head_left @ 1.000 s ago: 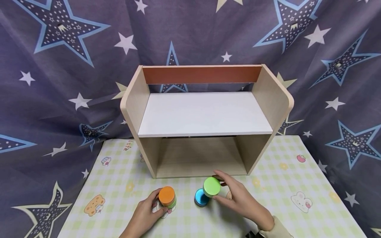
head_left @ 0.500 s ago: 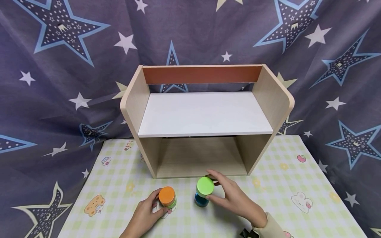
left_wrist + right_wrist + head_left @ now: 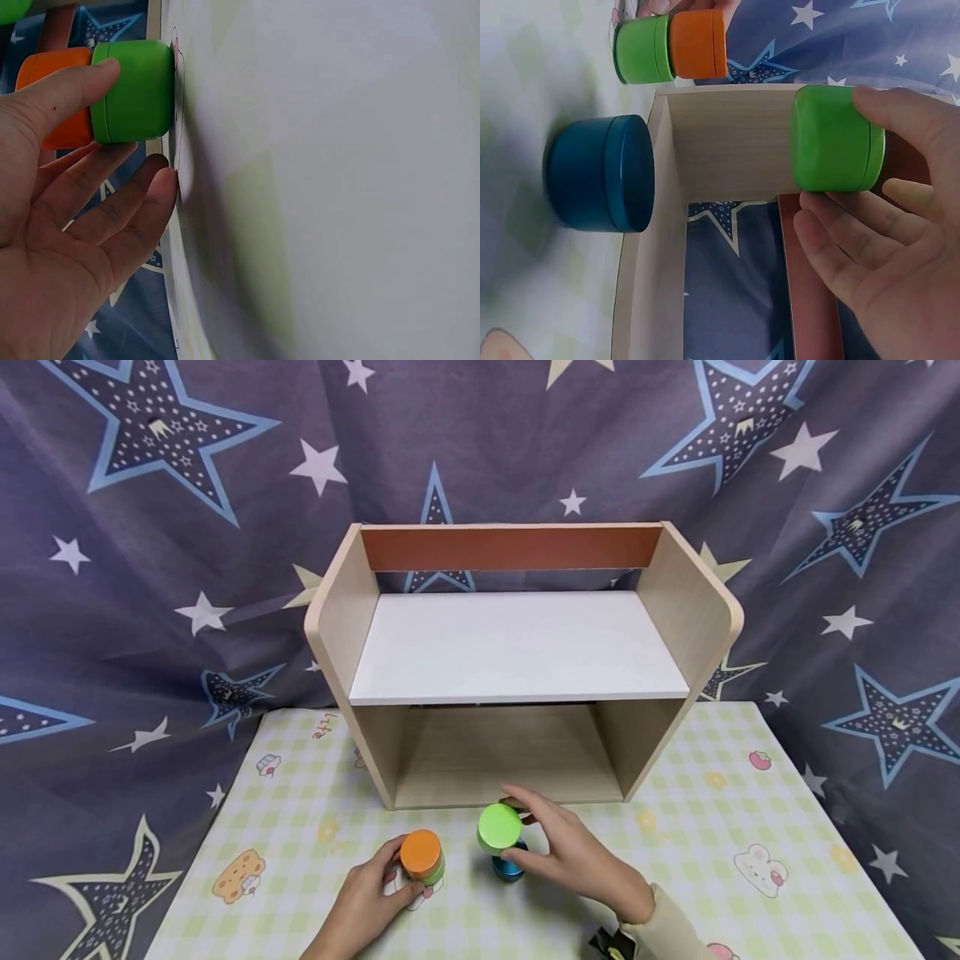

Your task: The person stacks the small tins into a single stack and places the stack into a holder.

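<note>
On the table, an orange round canister (image 3: pixel 421 852) stands on top of a lower green canister (image 3: pixel 139 90). My left hand (image 3: pixel 363 897) grips this stack from the left, its thumb lying across both where they meet. A second green canister (image 3: pixel 832 139) is in my right hand (image 3: pixel 581 864), pinched between thumb and fingertips and raised off the table. Below it and slightly to its right stands a blue canister (image 3: pixel 596 172), apart from it. From the head view the raised canister and the thumb partly cover the blue one.
A wooden shelf unit (image 3: pixel 517 647) with a white middle board stands behind the hands. A checked cloth (image 3: pixel 750 827) with cartoon prints covers the table. Dark star-printed fabric (image 3: pixel 480 435) hangs behind and at both sides.
My right hand has carried the green canister leftward, across the top of the blue one and a little past it toward the stack. My left hand and its stack have stayed in place.
</note>
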Motion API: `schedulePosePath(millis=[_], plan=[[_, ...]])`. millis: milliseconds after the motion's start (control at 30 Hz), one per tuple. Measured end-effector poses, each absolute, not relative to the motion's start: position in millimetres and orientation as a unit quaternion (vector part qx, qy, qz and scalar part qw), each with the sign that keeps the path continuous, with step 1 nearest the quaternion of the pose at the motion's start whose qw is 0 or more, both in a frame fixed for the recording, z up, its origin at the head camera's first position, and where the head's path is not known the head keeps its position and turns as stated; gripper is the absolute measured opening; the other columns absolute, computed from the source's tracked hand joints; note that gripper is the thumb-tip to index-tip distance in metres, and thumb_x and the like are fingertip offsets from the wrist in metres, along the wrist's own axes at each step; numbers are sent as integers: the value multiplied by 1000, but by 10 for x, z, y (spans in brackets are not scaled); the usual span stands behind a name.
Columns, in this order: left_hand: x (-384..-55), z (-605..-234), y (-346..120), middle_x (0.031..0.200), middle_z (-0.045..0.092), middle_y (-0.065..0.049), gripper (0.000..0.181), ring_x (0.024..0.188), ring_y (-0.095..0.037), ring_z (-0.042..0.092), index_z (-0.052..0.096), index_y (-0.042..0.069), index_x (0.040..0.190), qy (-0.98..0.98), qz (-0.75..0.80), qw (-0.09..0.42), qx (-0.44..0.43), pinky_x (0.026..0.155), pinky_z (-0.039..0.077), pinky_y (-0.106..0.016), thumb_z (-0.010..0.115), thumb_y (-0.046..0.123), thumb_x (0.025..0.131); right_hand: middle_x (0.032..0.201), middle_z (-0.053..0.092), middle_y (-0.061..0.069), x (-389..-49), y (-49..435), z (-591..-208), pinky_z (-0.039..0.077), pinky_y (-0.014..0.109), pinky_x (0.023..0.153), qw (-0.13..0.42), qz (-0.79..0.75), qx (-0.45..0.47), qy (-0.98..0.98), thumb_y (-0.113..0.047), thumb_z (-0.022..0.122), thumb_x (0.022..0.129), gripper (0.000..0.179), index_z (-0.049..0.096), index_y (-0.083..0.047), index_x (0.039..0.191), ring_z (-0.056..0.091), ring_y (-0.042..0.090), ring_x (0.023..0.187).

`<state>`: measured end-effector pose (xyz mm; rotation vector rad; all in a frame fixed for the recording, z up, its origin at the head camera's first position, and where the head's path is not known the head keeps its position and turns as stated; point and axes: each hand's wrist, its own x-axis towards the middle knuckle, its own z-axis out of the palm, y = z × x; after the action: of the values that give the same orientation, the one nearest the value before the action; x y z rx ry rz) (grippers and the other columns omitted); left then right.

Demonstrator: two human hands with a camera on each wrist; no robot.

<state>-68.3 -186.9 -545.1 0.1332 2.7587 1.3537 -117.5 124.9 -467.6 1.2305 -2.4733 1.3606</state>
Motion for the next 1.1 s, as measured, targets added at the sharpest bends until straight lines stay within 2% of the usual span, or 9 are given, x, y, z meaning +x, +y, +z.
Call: schedulePosePath(millis=[300,633,900,1100], plan=[[-700,-5458,-1860,129,65,-11,65,117,-26,63,58,14,137,897,440,19,50,89,57,-32,88,17,79,136,57,3,-1200,1180,-4671,55,29,91,13,439,406,-801,-23,77,91,77,33,-15,154,59,14,117],[-708,-5449,-1854,125,67,-10,64,115,-25,64,59,14,135,899,435,15,50,89,57,-33,88,19,78,140,54,0,-1202,1100,-4668,54,38,94,-28,451,389,-803,-25,77,91,79,31,-21,155,57,12,119],[-702,-5453,-1860,125,67,-10,64,115,-25,64,58,14,136,898,436,23,45,88,57,-34,88,19,79,136,57,4,-1209,1003,-4717,56,38,91,-11,453,401,-796,-22,78,91,77,34,-14,154,59,14,116],[-692,-5469,-1866,123,68,-9,64,113,-24,65,59,15,136,901,431,13,47,87,58,-35,88,19,78,139,55,2,-1222,915,-4730,55,33,93,-18,453,407,-793,-22,77,91,77,33,-16,154,58,13,118]])
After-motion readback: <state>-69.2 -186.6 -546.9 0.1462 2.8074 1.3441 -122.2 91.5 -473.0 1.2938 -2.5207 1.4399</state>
